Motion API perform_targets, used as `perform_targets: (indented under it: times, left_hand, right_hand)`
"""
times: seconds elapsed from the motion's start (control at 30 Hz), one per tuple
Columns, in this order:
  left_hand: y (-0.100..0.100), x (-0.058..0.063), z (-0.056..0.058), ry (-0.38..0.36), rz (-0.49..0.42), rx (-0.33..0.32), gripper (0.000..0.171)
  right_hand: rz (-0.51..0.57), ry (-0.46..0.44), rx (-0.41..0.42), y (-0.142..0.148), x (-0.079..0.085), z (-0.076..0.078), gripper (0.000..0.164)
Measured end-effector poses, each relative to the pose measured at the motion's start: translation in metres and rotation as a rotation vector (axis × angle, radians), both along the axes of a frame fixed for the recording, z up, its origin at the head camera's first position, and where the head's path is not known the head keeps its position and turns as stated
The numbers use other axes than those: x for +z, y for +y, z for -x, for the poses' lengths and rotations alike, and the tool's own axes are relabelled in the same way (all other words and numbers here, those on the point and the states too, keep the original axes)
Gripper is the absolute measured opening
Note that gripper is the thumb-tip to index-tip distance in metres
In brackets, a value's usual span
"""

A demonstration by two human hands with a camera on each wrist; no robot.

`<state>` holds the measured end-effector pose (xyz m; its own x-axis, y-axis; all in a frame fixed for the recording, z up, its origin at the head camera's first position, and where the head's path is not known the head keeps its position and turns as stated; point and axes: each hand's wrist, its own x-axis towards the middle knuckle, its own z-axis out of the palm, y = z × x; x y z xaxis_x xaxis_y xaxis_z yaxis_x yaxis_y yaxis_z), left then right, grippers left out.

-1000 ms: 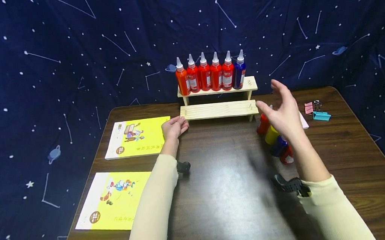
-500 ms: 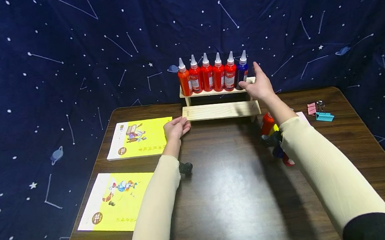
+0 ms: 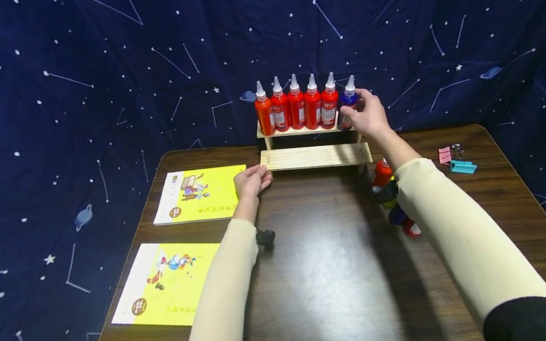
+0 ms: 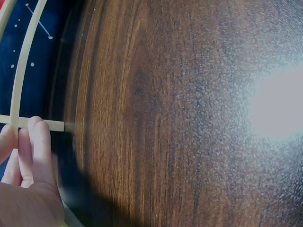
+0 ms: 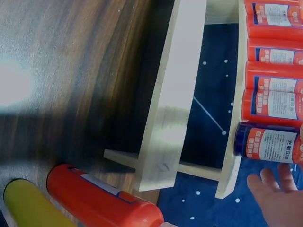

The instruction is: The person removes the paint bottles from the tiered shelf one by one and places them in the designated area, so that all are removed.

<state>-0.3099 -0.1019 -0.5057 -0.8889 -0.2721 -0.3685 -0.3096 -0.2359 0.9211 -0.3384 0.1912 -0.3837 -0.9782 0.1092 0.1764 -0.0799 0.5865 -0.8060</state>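
Upper centre of the head view, my right hand (image 3: 368,113), the nearer one, is pinching the blue bottle (image 3: 347,100); it's standing near-upright, just left of my palm. My left hand (image 3: 251,182), mid-frame, is gripping the lower shelf (image 3: 315,157). Left wrist view: I'm pinching it, left edge. Right wrist view: blue bottle's pointing rightward, red-orange bottles (image 5: 272,56) lining up above; fill levels aren't showing.

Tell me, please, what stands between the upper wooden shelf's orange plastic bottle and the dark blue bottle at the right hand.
Four red plastic bottles stand between the orange bottle and dark blue bottle, in the head view.
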Motion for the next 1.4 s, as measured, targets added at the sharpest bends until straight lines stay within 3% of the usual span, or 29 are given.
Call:
perform_targets:
  times: [0.2, 0.37, 0.5, 0.6, 0.7, 0.9, 1.1, 1.23, 1.4]
  left_hand:
    - [0.0, 0.001, 0.001, 0.002, -0.001, -0.008, 0.029]
    - [0.0, 0.001, 0.001, -0.003, -0.009, -0.006, 0.029]
    - [0.0, 0.0, 0.0, -0.006, -0.016, -0.006, 0.028]
    - [0.0, 0.0, -0.001, -0.005, -0.02, -0.003, 0.028]
    - [-0.001, 0.001, -0.002, -0.004, -0.027, 0.001, 0.028]
    - [-0.001, 0.003, -0.003, 0.003, -0.028, -0.007, 0.028]
    - [0.001, 0.003, -0.003, 0.006, -0.025, -0.009, 0.028]
    - [0.001, 0.001, -0.002, 0.006, -0.022, -0.007, 0.028]
    - [0.0, 0.001, -0.001, 0.003, -0.016, -0.01, 0.029]
  right_hand:
    - [0.085, -0.024, -0.026, -0.002, 0.002, -0.01, 0.05]
    - [0.067, -0.03, 0.027, 0.0, 0.013, -0.033, 0.049]
    - [0.105, -0.03, 0.061, 0.004, 0.03, -0.066, 0.05]
    - [0.133, -0.063, 0.094, 0.01, 0.042, -0.1, 0.053]
    - [0.122, -0.075, 0.135, 0.02, 0.043, -0.137, 0.052]
    - [0.086, 0.02, 0.175, 0.046, 0.014, -0.207, 0.042]
    - [0.092, 0.03, 0.047, 0.073, -0.035, -0.262, 0.046]
    - [0.112, -0.022, -0.071, 0.089, -0.064, -0.286, 0.048]
    - [0.132, -0.062, -0.191, 0.104, -0.087, -0.296, 0.045]
